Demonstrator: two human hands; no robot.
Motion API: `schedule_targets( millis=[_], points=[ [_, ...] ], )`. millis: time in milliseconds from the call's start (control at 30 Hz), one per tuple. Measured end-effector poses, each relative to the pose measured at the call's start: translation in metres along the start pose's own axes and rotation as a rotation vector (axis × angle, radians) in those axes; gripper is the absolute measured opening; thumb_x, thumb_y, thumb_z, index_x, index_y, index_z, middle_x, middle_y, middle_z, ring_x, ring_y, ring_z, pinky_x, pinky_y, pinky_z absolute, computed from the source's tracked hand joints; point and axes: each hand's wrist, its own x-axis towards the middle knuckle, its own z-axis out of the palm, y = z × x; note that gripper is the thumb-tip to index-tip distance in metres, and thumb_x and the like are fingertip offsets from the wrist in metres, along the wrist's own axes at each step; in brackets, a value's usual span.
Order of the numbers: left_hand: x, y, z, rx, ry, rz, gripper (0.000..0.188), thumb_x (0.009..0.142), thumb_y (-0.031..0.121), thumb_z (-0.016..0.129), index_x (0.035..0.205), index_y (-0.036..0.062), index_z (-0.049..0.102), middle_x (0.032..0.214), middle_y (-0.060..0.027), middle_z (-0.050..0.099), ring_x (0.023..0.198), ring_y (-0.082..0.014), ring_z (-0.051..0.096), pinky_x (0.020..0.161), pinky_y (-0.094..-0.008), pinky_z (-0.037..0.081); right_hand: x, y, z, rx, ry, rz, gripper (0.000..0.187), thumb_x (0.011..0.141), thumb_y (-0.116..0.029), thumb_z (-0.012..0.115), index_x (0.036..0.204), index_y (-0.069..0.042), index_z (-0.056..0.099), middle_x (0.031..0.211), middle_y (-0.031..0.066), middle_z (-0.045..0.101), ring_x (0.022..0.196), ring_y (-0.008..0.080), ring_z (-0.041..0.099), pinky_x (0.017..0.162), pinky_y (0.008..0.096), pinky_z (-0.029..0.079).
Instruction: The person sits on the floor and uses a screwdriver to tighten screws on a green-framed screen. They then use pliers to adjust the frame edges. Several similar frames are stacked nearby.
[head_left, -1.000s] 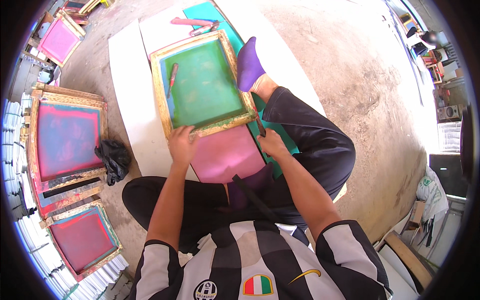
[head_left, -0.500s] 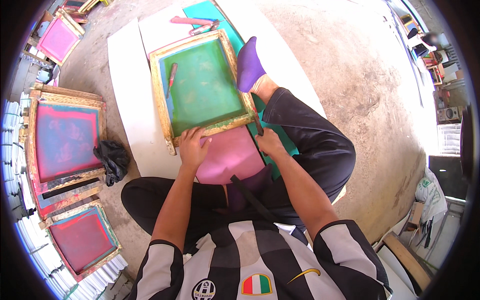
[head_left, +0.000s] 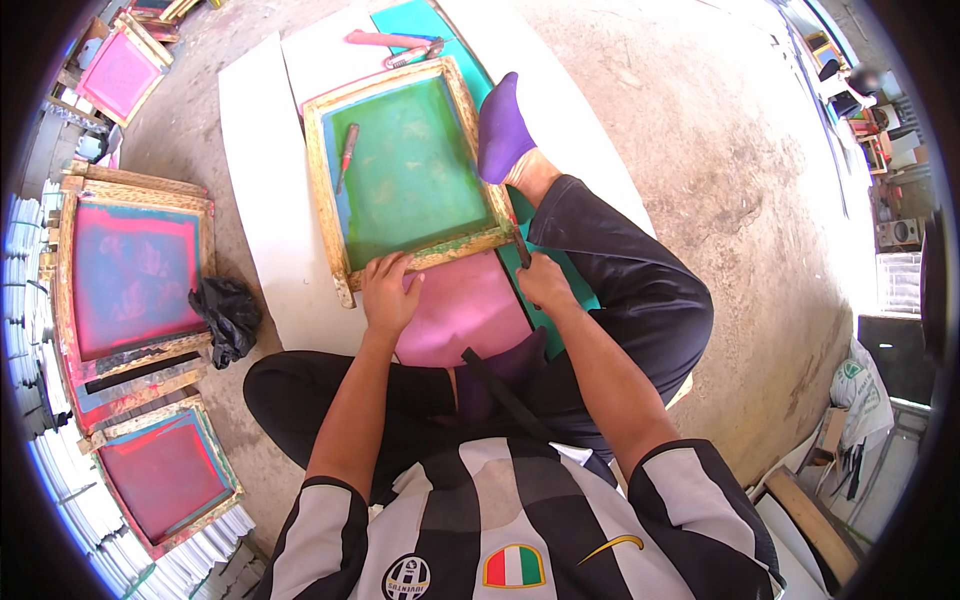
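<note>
A screen printing frame (head_left: 494,237) with worn wooden rails and green mesh lies tilted in front of me. My left hand (head_left: 388,292) grips its near rail close to the left corner, fingers over the wood and thumb apart along the near side. Closed around a dark-handled tool (head_left: 522,246) is my right hand (head_left: 545,282). The tool's far end meets the frame's near right corner, and its tip is hard to make out. On the mesh rests a thin screwdriver-like tool (head_left: 348,150) with a red and dark handle. A pink sheet (head_left: 465,310) lies below the near rail.
My purple-socked foot (head_left: 505,130) presses close to the frame's right rail. Beyond the frame lie a pink strip (head_left: 382,39) and a utility knife (head_left: 413,54) on white and teal boards. Leftward are red-and-blue screens (head_left: 135,280), a black plastic bag (head_left: 224,318) and paper stacks (head_left: 85,500).
The view has shifted very slightly. Both hands keep their grip at the same places on the frame and the tool, and nothing else has visibly moved.
</note>
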Motion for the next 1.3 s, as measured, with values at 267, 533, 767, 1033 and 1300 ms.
schedule_targets(
  millis=[267, 533, 767, 1033, 1300],
  points=[
    [-0.001, -0.001, 0.0, 0.015, -0.004, -0.014, 0.039, 0.085, 0.024, 0.082, 0.121, 0.0098, 0.077, 0.129, -0.0078, 0.072, 0.123, -0.0331, 0.06, 0.108, -0.0477, 0.046, -0.003, -0.014, -0.003, -0.035, -0.03, 0.062, 0.041, 0.096, -0.012, 0.053, 0.129, 0.01, 0.063, 0.13, 0.0371, 0.067, 0.129, 0.0502, 0.063, 0.111, 0.0551, 0.05],
    [0.001, 0.003, 0.0, -0.017, 0.018, -0.007, 0.036, 0.085, 0.021, 0.08, 0.119, 0.0073, 0.077, 0.127, -0.0119, 0.073, 0.121, -0.0365, 0.061, 0.106, -0.0492, 0.046, -0.004, -0.005, -0.002, -0.124, 0.084, 0.054, 0.032, 0.096, -0.018, 0.064, 0.122, 0.0, 0.07, 0.119, 0.0304, 0.073, 0.121, 0.0476, 0.067, 0.103, 0.0556, 0.053],
    [-0.001, 0.0, 0.0, -0.017, 0.032, 0.005, 0.037, 0.087, 0.023, 0.08, 0.12, 0.0071, 0.077, 0.127, -0.0129, 0.073, 0.12, -0.0375, 0.062, 0.106, -0.0494, 0.046, 0.009, 0.011, 0.006, -0.058, 0.09, -0.007, 0.022, 0.092, -0.014, 0.066, 0.11, -0.001, 0.069, 0.094, 0.0236, 0.076, 0.077, 0.0355, 0.076, 0.07, 0.0476, 0.06],
    [0.0, -0.003, 0.002, -0.039, 0.055, 0.016, 0.036, 0.085, 0.021, 0.081, 0.119, 0.007, 0.077, 0.126, -0.013, 0.073, 0.117, -0.0377, 0.063, 0.104, -0.0495, 0.048, 0.003, 0.015, 0.0, 0.587, -0.177, 0.056, 0.011, 0.087, -0.001, 0.067, 0.097, -0.003, 0.062, 0.07, 0.0083, 0.064, 0.049, 0.0176, 0.061, 0.043, 0.0361, 0.047],
    [0.013, 0.011, -0.017, -0.109, 0.034, 0.11, 0.034, 0.085, 0.023, 0.082, 0.115, 0.0085, 0.079, 0.115, -0.0108, 0.077, 0.111, -0.0346, 0.068, 0.101, -0.049, 0.049, -0.033, -0.024, 0.02, 0.576, -0.338, -0.112, 0.017, 0.086, 0.001, 0.069, 0.101, -0.001, 0.062, 0.071, 0.0083, 0.064, 0.052, 0.0179, 0.062, 0.046, 0.0347, 0.049]
  ],
)
